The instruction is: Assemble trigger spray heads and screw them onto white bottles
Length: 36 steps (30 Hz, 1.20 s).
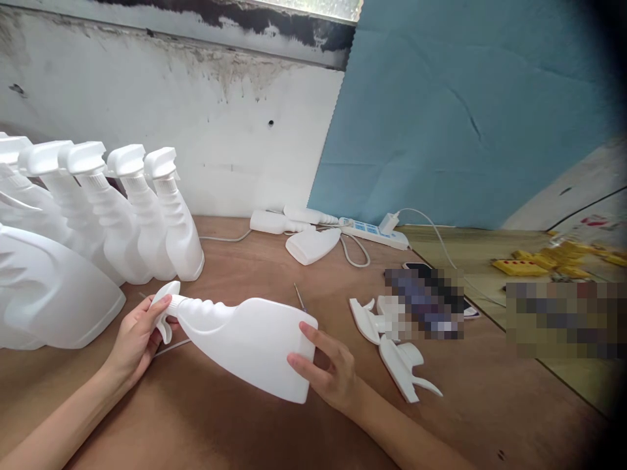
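A white spray bottle (249,339) lies sideways in the air above the wooden table, its trigger head to the left and its base to the right. My left hand (140,336) is closed around the white trigger head (168,310) at the neck. At the other end, my right hand (330,365) grips the bottle's base, two fingers on the near face and the thumb side hidden. Two loose white trigger heads (401,369) rest on the table to the right of my right hand.
Several spray bottles with heads fitted (179,241) stand at the left. Bottles without heads (313,245) lie near the wall by a power strip (375,233) with cables. A thin metal tool (299,297) lies behind the held bottle. Yellow packets (524,266) sit far right.
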Each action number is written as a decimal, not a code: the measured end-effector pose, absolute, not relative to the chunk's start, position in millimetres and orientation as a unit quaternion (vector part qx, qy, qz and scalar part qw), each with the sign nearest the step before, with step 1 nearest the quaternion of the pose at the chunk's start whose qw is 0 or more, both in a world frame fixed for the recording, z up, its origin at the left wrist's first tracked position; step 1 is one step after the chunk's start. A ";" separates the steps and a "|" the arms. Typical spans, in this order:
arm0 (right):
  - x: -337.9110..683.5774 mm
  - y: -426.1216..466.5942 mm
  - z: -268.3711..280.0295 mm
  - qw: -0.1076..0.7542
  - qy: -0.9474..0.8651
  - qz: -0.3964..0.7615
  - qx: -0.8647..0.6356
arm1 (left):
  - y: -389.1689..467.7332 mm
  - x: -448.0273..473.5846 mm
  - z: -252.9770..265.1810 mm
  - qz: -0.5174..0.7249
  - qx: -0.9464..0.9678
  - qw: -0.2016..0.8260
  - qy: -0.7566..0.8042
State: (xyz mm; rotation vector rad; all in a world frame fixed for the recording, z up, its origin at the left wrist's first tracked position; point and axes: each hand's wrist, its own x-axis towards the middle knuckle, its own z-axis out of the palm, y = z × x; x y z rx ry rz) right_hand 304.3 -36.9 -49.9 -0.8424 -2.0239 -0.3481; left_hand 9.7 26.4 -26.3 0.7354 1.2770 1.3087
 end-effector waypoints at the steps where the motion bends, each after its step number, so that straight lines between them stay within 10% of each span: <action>1: 304.8 -36.5 -50.6 0.451 -0.814 -0.126 -0.343 | 25.9 10.4 -25.5 0.554 0.312 0.555 0.537; 36: 298.1 -28.4 -44.2 0.556 -0.479 0.496 -0.464 | 13.1 10.8 -27.8 0.571 0.470 0.449 0.502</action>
